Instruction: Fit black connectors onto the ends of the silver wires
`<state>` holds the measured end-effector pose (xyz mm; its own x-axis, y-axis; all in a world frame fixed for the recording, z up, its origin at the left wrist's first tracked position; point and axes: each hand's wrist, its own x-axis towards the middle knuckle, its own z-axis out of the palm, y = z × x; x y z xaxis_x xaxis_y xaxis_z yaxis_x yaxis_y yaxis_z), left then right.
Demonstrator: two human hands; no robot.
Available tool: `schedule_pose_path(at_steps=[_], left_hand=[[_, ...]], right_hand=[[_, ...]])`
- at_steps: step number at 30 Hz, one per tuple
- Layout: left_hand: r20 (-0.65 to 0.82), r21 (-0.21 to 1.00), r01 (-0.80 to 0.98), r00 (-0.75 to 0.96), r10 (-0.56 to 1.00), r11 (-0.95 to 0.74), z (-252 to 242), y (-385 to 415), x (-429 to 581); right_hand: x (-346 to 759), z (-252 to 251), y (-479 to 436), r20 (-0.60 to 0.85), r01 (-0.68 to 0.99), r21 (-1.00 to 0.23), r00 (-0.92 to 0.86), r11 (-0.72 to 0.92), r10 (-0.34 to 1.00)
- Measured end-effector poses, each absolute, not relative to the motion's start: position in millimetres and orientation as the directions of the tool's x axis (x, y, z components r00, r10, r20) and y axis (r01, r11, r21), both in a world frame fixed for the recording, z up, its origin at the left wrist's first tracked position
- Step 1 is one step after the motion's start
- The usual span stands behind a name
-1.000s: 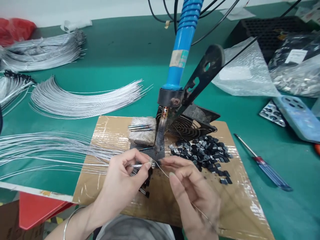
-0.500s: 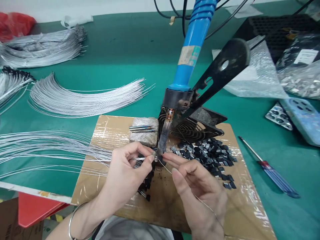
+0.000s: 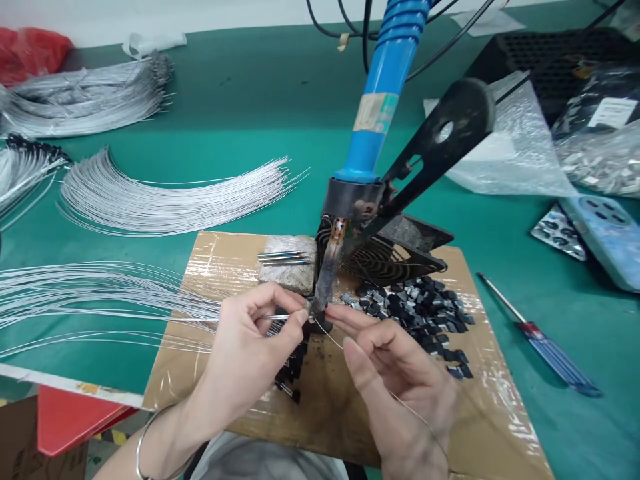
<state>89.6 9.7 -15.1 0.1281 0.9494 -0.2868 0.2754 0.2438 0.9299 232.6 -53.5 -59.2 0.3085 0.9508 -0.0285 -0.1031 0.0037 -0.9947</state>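
Observation:
My left hand [image 3: 255, 343] is closed in a pinch on a thin silvery-white wire [image 3: 277, 317], its fingertips just left of the soldering iron's tip [image 3: 325, 283]. The iron has a blue handle [image 3: 373, 113] and points down in a black bracket [image 3: 440, 133]. Between thumb and fingers of my right hand [image 3: 403, 380] runs a thin solder wire [image 3: 330, 337], which reaches up to the tip. My right index fingertip lies close beside the tip, by a small dark piece. The exact joint under the tip is too small to make out.
A pile of small black connector pieces [image 3: 430, 313] lies right on the cardboard [image 3: 480, 413], below a black fan [image 3: 400, 257]. Loose white wires [image 3: 125, 290] reach in from the left; a bundle [image 3: 175, 203] lies behind. A screwdriver [image 3: 545, 343] and a phone [image 3: 607, 233] are at right.
Almost nothing differs. Both hands keep their grip at the iron's tip, and the iron with its bracket has shifted very slightly left.

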Motion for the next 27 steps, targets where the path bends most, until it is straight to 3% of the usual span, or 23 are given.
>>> schedule_pose_path(at_steps=[27], left_hand=[[-0.258,0.929,0.301,0.119,0.959,0.213,-18.5,9.6,89.1]], right_hand=[[231.7,-59.9,-52.2,-0.025,-0.088,-0.996,0.309,0.002,0.951]])
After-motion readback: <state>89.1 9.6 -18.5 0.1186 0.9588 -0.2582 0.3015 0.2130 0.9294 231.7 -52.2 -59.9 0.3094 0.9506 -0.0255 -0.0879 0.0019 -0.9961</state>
